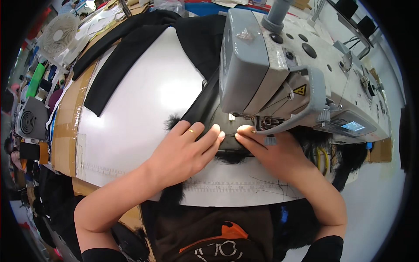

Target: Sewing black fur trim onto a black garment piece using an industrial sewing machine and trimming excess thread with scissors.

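My left hand (188,149) lies flat on a strip of black furry fabric (205,107), fingers together and pressing it to the white table (144,100). A ring sits on one finger. My right hand (273,153) presses the same fabric from the right, its fingertips meeting the left ones just in front of the needle area. Both hands are under the head of a grey industrial sewing machine (279,65). The black fabric runs away from me under the machine head. Black fur edges (174,194) stick out below my left wrist.
More black cloth (131,48) lies across the far left of the table. A white fan (59,32) stands at the back left, with clutter along the left side. The machine's control panel (351,126) is at the right. Brown tape (70,113) lines the table's left edge.
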### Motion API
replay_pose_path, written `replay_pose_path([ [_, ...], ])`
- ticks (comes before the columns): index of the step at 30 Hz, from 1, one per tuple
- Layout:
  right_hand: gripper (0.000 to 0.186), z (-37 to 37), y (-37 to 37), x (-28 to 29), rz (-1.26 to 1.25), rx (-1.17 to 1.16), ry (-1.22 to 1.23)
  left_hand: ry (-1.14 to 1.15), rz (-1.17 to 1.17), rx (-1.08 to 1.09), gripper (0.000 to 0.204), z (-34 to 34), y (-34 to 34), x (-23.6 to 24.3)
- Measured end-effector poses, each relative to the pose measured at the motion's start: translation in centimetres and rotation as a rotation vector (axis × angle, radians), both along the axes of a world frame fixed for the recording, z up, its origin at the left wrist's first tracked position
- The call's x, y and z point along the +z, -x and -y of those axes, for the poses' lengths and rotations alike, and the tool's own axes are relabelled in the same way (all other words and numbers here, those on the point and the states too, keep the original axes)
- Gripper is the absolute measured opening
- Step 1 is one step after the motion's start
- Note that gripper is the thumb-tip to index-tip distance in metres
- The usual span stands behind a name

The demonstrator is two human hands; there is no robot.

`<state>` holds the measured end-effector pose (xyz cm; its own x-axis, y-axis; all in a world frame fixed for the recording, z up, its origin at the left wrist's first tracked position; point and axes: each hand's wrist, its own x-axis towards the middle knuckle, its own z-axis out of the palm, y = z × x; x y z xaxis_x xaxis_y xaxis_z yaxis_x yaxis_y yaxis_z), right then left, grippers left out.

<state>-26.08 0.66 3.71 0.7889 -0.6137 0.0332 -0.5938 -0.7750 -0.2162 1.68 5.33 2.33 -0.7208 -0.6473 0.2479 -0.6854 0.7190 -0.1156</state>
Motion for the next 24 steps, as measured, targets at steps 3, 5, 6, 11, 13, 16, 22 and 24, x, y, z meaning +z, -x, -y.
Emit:
replay_pose_path([
  [3, 0.029, -0.2, -0.5, -0.7, 0.137, -0.08, -0.137, 0.054, -0.03, -0.007, 0.042, -0.5, -0.5, -0.2],
  [5, 0.03, -0.3, -0.5, -1.7, 0.162, -0.088, -0.141, 0.035, -0.035, -0.009, 0.042, -0.7, -0.6, 0.0],
  [6, 0.032, -0.5, -0.3, -2.3, 0.121, -0.042, -0.004, 0.031, -0.032, -0.012, 0.042, -0.6, -0.5, 0.3],
  [11, 0.042, -0.7, -0.4, -2.0, -0.012, 0.013, 0.234, -0.008, -0.054, 0.003, 0.029, 0.6, 0.2, 0.5],
  [13, 0.045, -0.2, -0.1, -2.3, -0.033, -0.011, 0.187, 0.014, -0.04, 0.004, 0.028, 1.7, 0.1, 0.0],
  [16, 0.049, 0.0, 0.4, -2.4, -0.386, -0.019, 0.186, 0.035, -0.031, 0.003, 0.029, 1.7, -0.1, -0.1],
  [22, 0.056, 0.4, 0.8, -2.0, -0.318, -0.029, 0.061, 0.018, -0.071, 0.02, 0.035, 1.1, -0.9, -0.2],
  [24, 0.055, 0.6, 1.0, -1.9, -0.2, 0.004, 0.085, 0.014, -0.092, 0.012, 0.036, 1.3, -0.8, -0.3],
])
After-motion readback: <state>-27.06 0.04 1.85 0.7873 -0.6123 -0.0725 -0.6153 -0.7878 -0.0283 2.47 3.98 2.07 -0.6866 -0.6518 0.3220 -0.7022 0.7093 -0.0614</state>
